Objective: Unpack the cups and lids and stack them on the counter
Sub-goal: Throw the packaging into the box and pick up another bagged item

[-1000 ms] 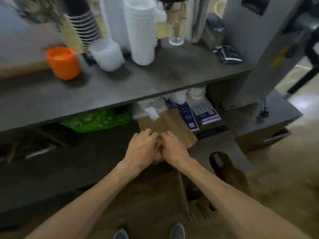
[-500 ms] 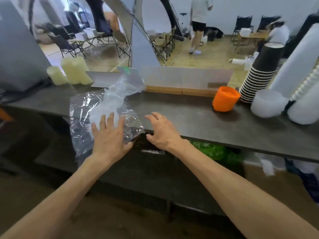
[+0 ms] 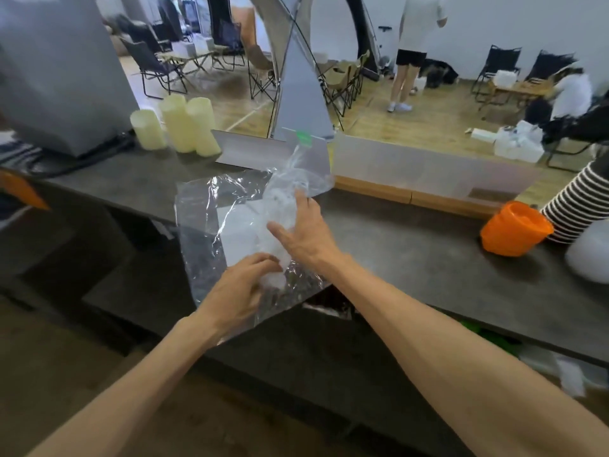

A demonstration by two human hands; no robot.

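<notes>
A clear plastic bag (image 3: 211,225) lies over the front edge of the dark counter (image 3: 412,252), and something whitish and translucent shows inside it. My left hand (image 3: 237,295) pinches the bag's near end with curled fingers. My right hand (image 3: 303,232) grips the bag and the whitish content from the right, thumb on the near side and fingers reaching up over it. A stack of black cups with white rims (image 3: 580,206) stands at the far right, next to a translucent white stack (image 3: 590,255).
An orange cup (image 3: 514,229) lies tilted by the striped stack. Pale candles (image 3: 178,127) and a grey machine (image 3: 56,70) stand at the back left. A frosted partition (image 3: 428,169) lines the counter's far edge. A person (image 3: 412,51) stands in the room behind.
My hands left the cardboard box under the counter and came up to the bag. Half a second ago they were open near it; now both hold it.
</notes>
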